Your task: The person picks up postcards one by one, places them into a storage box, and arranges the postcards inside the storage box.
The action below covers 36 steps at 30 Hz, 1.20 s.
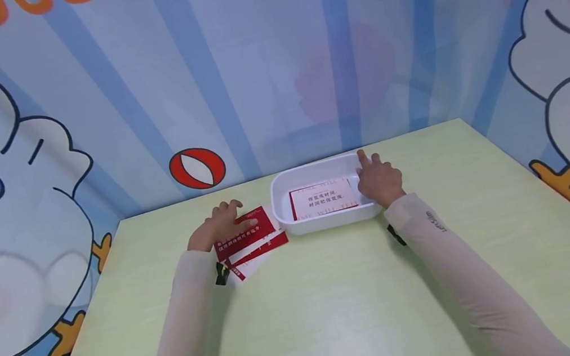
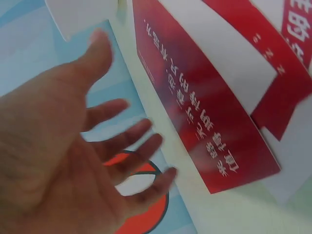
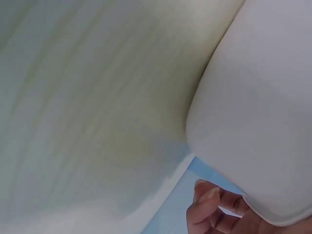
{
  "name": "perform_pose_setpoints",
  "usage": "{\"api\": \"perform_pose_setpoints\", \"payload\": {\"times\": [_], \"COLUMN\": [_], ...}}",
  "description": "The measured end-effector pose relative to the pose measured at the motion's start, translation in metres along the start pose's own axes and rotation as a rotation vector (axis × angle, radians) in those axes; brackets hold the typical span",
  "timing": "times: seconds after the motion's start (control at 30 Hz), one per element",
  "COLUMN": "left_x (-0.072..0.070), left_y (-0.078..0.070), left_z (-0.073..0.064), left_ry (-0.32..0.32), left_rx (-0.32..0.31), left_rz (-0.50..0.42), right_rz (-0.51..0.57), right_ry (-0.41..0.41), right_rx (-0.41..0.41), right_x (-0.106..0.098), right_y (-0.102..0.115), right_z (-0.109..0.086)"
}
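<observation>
My left hand [image 1: 224,224] hovers at a small stack of red and white printed cards [image 1: 250,243], fingers spread and loosely bent. In the left wrist view its palm and fingers stand beside the top red card [image 2: 195,107], with nothing held. A white plastic tray [image 1: 332,222] sits to the right of the stack, holding a white card with red edging and dark writing [image 1: 323,198]. At the tray's right end my right hand [image 1: 381,183] grips the rim; the right wrist view shows curled fingers [image 3: 209,207] at the tray's edge, the thumb's contact hidden.
The pale green table [image 1: 336,298] extends in front of the tray and to both sides. Behind it rises a blue striped backdrop [image 1: 276,77] with cartoon figures, close to the tray's far side. Dark straps [image 1: 222,273] hang below the wrists.
</observation>
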<state>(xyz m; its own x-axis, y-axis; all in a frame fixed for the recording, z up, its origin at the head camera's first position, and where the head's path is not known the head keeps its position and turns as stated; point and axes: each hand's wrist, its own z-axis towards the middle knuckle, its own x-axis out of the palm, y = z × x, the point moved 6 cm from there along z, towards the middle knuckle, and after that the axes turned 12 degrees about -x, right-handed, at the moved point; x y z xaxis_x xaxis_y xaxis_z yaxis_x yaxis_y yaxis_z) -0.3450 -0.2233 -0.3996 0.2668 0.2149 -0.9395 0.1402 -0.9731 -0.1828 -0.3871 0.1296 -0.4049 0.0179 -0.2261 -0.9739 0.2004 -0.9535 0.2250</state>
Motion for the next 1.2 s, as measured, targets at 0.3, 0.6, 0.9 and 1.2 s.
{"api": "perform_pose_setpoints", "payload": {"times": [0.3,0.6,0.9,1.2], "left_x": [0.013,0.02,0.018,0.016], "left_y": [0.008,0.009,0.009,0.012], "left_z": [-0.001,-0.002,-0.005,-0.002], "left_ry": [0.085,0.05,0.059,0.096], "left_rx": [-0.057,-0.056,-0.048,-0.032], "left_rz": [0.137,0.171,0.146,0.136], "right_rz": [0.0,-0.012,-0.017,0.05], "right_ry": [-0.018,-0.022,-0.04,-0.045], "right_rx": [0.005,0.018,0.006,0.023], "right_x": [-0.001,-0.001,-0.006,-0.003], "right_y": [0.0,0.0,-0.002,-0.006], "right_z": [0.0,-0.001,-0.002,0.0]}}
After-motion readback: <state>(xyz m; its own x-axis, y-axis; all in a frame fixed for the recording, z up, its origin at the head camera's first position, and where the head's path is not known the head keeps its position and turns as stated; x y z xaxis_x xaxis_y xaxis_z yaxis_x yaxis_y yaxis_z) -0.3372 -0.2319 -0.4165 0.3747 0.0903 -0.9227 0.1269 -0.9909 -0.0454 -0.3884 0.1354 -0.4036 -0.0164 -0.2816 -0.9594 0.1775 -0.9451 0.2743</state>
